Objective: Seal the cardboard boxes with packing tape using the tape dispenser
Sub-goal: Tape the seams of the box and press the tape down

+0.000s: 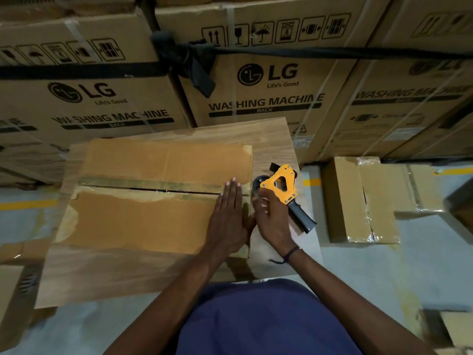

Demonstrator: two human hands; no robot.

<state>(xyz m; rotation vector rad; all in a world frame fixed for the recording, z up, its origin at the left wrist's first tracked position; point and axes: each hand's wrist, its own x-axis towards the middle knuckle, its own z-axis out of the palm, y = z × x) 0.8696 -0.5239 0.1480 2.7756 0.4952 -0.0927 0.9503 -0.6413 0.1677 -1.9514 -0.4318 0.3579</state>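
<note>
The cardboard box (143,201) lies flat on a wood-grain tabletop (271,134), its two top flaps meeting at a centre seam that shows a dark gap and a strip of clear tape along it. The left hand (228,213) lies flat on the box with fingers straight and together, palm down, fingertips reaching the seam at the box's right end. Just beside it to the right, the right hand (272,221) holds the tape dispenser (284,187), fingers curled around its yellow frame; the black handle sticks out to the right of that hand, unheld. The dispenser sits just off the box's right edge, level with the seam. A dark cord circles the right wrist. Beyond both hands stand stacked washing machine cartons (266,80); right of the right hand, a smaller taped box (358,201) rests on the floor.
</note>
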